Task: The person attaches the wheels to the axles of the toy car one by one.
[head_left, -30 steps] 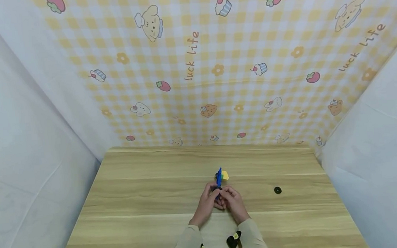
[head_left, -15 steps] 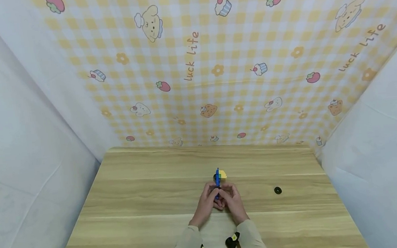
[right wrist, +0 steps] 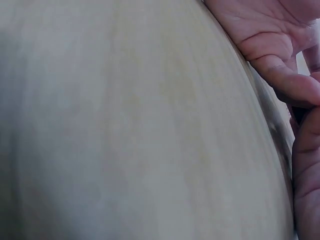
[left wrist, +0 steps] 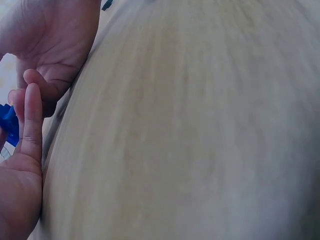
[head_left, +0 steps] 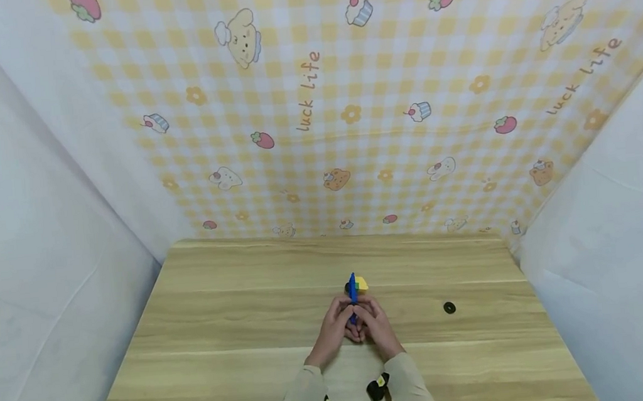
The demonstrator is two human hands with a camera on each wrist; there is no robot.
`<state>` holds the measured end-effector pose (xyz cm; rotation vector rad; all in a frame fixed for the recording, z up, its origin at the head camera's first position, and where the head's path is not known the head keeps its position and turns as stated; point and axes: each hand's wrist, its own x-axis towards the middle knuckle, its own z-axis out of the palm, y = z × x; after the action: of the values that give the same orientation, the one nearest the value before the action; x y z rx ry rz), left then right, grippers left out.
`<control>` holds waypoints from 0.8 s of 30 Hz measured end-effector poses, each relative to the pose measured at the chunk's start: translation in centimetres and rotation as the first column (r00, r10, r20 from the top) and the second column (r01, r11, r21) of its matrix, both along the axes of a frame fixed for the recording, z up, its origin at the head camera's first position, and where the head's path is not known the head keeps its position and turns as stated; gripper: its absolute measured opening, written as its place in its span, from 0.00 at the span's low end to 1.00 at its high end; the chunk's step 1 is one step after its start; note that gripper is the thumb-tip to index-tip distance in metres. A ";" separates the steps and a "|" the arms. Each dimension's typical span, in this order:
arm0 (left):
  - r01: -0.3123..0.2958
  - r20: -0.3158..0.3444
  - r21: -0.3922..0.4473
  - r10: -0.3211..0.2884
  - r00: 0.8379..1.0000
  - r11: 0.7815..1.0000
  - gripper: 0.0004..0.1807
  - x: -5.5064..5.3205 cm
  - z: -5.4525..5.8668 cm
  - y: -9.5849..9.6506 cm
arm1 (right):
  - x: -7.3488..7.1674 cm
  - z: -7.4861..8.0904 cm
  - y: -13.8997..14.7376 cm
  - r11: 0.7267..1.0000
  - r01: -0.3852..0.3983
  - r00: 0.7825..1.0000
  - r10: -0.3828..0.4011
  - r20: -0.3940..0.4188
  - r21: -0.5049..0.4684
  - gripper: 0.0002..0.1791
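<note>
Checked cloth [head_left: 290,159], yellow and white, printed with strawberries, cupcakes, flowers and the words "luck life", hanging behind the work. White sheets [head_left: 45,216] closing in both sides. Wooden table [head_left: 224,334], pale and streaked, spread below the cloth. Beige sleeves [head_left: 300,397] reaching in from the near edge. Left hand [head_left: 329,333] and right hand [head_left: 383,331] together near the middle of the table, thumbs almost tip to tip, fingers meeting below; the grip is narrow, both hands holding one thing, a blue toy [head_left: 353,286]. From where I stand, the toy lies between the two hands: its near end under the thumbs and partly covered, its free end pointing away from the person, past the fingers towards the cloth. A bit of blue shows beside the fingers in the left wrist view; whether the toy touches the table cannot be told. Black wrist cameras [head_left: 378,388], each with a yellow mark, on the inner side of either forearm. Yellow piece [head_left: 362,283] on the toy's right side, clear of the grip. Black ring [head_left: 449,308] flat on the table, well to the right of the right hand. Dark round piece [head_left: 348,287] on the toy's left side, opposite the yellow one. Green piece [head_left: 357,286], smallest of all, between blue and yellow
</note>
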<state>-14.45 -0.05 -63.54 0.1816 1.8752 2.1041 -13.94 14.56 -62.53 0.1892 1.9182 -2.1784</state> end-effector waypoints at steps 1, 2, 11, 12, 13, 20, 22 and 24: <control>0.006 0.003 0.008 -0.006 1.000 1.000 0.19 0.0 0.1 0.0 | 0.0 0.0 0.0 1.000 -0.002 1.000 0.002 -0.003 -0.002 0.28; 0.010 0.008 0.016 -0.010 1.000 1.000 0.20 -0.1 0.1 -0.1 | 0.0 0.0 0.0 1.000 -0.002 1.000 0.002 -0.005 -0.002 0.28; 0.021 0.051 0.025 -0.022 0.998 0.999 0.21 -0.2 0.2 -0.2 | 0.0 -0.4 -0.1 0.999 0.008 0.999 -0.006 -0.037 0.042 0.26; 0.020 0.052 0.023 -0.021 0.998 1.000 0.21 -0.2 0.3 -0.2 | 0.0 -0.5 -0.1 0.999 0.013 0.999 -0.011 -0.042 0.044 0.26; 0.021 0.051 0.020 -0.022 0.998 1.000 0.22 -0.2 0.3 -0.2 | 0.0 -0.6 -0.1 0.999 0.018 0.999 -0.015 -0.049 0.050 0.25; 0.034 0.030 0.007 -0.034 0.999 0.999 0.20 -0.1 0.8 -0.2 | 0.2 -0.4 -0.3 0.998 0.051 0.998 -0.049 -0.046 0.038 0.24; 0.035 0.021 -0.003 -0.035 0.999 0.999 0.19 0.0 0.8 -0.2 | 0.2 -0.3 -0.3 0.998 0.055 0.998 -0.054 -0.038 0.027 0.23; 0.037 0.019 -0.013 -0.037 0.999 0.999 0.18 0.0 0.7 -0.2 | 0.2 -0.3 -0.3 0.998 0.054 0.998 -0.054 -0.030 0.016 0.23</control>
<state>-14.47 -0.24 -62.80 0.1907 1.8602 2.0616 -13.71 14.25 -62.85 0.2150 1.9703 -2.2119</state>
